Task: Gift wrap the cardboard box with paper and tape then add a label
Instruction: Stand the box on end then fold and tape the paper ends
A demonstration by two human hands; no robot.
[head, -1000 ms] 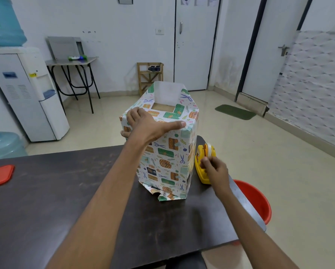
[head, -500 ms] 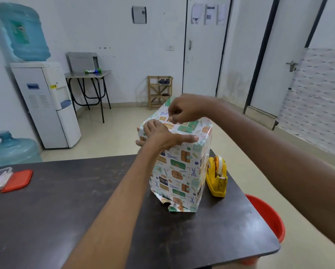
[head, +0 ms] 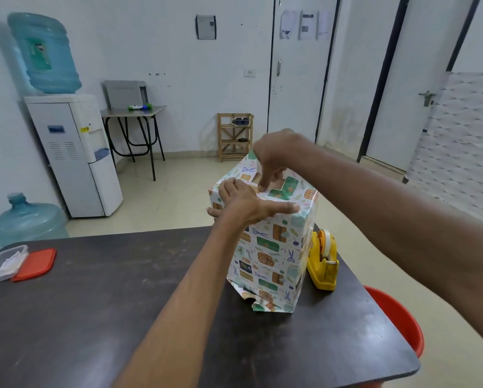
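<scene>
Cardboard box, mostly wrapped, stands upright on the desk near its right edge, with the yellow tape dispenser just beside it. My left hand lies flat over the top near edge, thumb stretched along it, pinning the paper. Right hand is above the top, fingers curled, tips pinching the paper fold; can't tell if there's tape in them.
</scene>
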